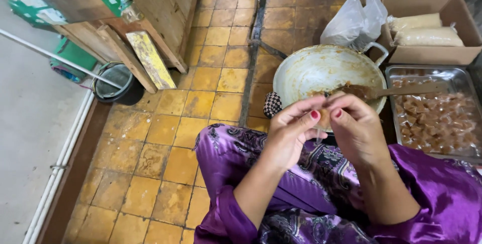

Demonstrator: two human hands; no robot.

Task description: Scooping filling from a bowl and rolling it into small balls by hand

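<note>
my left hand [290, 132] and my right hand [355, 129] are up together over my lap, fingertips meeting, both pinching one small brown sweet [324, 117] between them; thumb and forefinger of each hand are pressed onto it, and most of the piece is hidden behind my fingers. just past my hands, at twelve o'clock, sits the big pale wok [321, 76] on the tiled floor [165, 128], smeared inside with a little brown paste near its close edge, and a wooden spatula [396, 92] lies across its rim, handle pointing to three o'clock. at two o'clock from my hands there's the metal tray [464, 78], packed with wrapped brown pieces [437, 121]. beyond it, at one o'clock, an open cardboard box [432, 53] holds two pale filled bags, with a crumpled clear plastic bag [354, 20] just beside it. my purple patterned sleeves [442, 189] and lap fill the near side. far off at ten o'clock, wooden crates [160, 8] and a dark bucket [115, 81].
</note>
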